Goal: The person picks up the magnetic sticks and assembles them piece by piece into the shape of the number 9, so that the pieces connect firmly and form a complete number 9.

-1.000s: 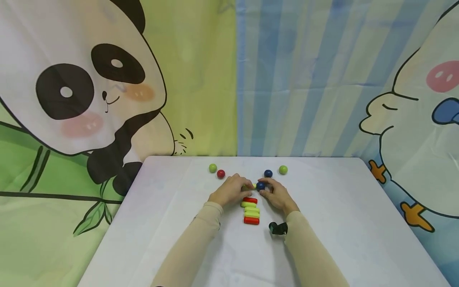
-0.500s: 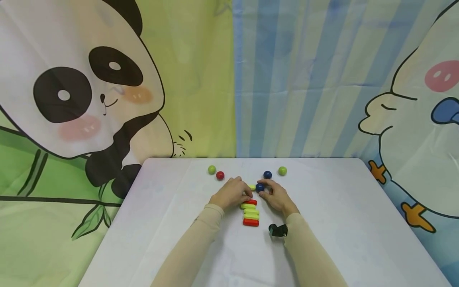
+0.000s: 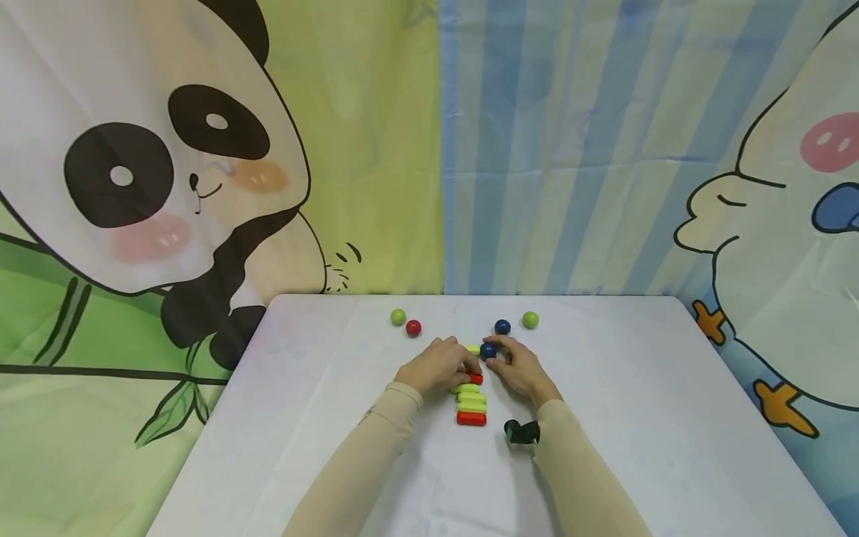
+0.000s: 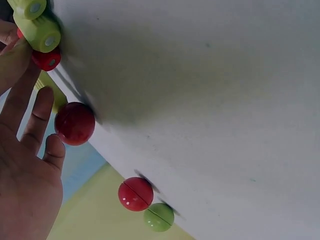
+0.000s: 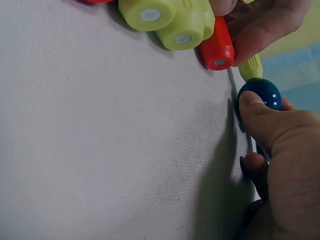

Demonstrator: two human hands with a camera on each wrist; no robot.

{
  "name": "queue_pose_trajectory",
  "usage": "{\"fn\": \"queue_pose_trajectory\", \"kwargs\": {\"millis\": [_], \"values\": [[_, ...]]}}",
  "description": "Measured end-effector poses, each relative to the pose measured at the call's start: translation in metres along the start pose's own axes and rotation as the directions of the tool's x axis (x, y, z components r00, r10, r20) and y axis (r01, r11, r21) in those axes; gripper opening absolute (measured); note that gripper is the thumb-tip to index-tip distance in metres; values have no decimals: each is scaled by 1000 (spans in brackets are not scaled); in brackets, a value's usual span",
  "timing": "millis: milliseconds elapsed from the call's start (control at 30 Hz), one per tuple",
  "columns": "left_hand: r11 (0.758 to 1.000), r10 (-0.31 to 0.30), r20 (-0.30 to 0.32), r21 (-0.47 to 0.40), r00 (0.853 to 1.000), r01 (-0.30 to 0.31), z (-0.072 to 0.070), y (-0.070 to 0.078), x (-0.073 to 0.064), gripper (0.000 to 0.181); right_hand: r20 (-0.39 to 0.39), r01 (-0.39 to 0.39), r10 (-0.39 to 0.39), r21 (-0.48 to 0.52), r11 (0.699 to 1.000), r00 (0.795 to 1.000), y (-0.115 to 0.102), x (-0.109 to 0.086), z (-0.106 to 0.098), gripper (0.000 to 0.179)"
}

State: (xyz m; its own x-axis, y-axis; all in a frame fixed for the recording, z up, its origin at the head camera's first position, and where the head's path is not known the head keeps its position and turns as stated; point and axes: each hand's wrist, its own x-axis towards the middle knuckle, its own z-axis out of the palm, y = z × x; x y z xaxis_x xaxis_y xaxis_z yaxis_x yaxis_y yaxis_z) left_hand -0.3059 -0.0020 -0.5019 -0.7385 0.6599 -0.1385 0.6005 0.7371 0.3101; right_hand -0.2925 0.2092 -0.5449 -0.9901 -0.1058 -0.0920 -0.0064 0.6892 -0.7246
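My left hand (image 3: 439, 365) pinches the far red magnetic stick (image 5: 219, 47) of a short row, thumb and index finger at its sides. Its other fingers are spread in the left wrist view. Beyond it lies a yellow-green stick (image 5: 251, 68) with a dark blue ball (image 5: 267, 92) at its right end. My right hand (image 3: 520, 368) grips that ball between thumb and fingers. A red ball (image 4: 75, 123) sits at the stick's left end, hidden behind my left hand in the head view. Several yellow-green sticks (image 3: 472, 398) and a near red stick (image 3: 471, 419) make up the row.
Behind the hands are a green ball (image 3: 398, 317) and red ball (image 3: 413, 328) at left, and a blue ball (image 3: 502, 327) and green ball (image 3: 530, 320) at right. A black wrist camera (image 3: 521, 431) sticks out from the right sleeve. The white table (image 3: 604, 388) ends at a printed curtain.
My left hand has come slightly nearer and to the right, from beside the yellow-green stick onto the far red stick. My right hand stays at the blue ball.
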Motion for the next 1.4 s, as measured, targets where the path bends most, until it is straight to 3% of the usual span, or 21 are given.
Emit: {"fn": "queue_pose_trajectory", "kwargs": {"millis": [267,433,667,1033,1200,1400], "values": [[1000,7,-12,-27,1000,-7,4,1,-3,28,4,-5,5,18,1000,1000,-3,0,3,44],[995,12,-59,-102,998,-18,5,-2,-5,28,0,1,-1,20,1000,1000,-5,0,2,44],[975,-2,-114,-222,994,-23,-5,-3,-9,27,-17,19,-19,2,1000,1000,-3,1,-1,44],[948,-91,-137,-316,986,44,-9,-20,-21,28,-4,2,-2,15,1000,1000,-1,0,-2,45],[934,-106,-173,-356,979,38,-6,-28,-26,25,-4,-2,2,15,1000,1000,-1,-1,-2,45],[913,-177,-177,-397,968,95,-5,-33,-33,25,10,-20,19,19,1000,1000,-3,0,0,46]]}}
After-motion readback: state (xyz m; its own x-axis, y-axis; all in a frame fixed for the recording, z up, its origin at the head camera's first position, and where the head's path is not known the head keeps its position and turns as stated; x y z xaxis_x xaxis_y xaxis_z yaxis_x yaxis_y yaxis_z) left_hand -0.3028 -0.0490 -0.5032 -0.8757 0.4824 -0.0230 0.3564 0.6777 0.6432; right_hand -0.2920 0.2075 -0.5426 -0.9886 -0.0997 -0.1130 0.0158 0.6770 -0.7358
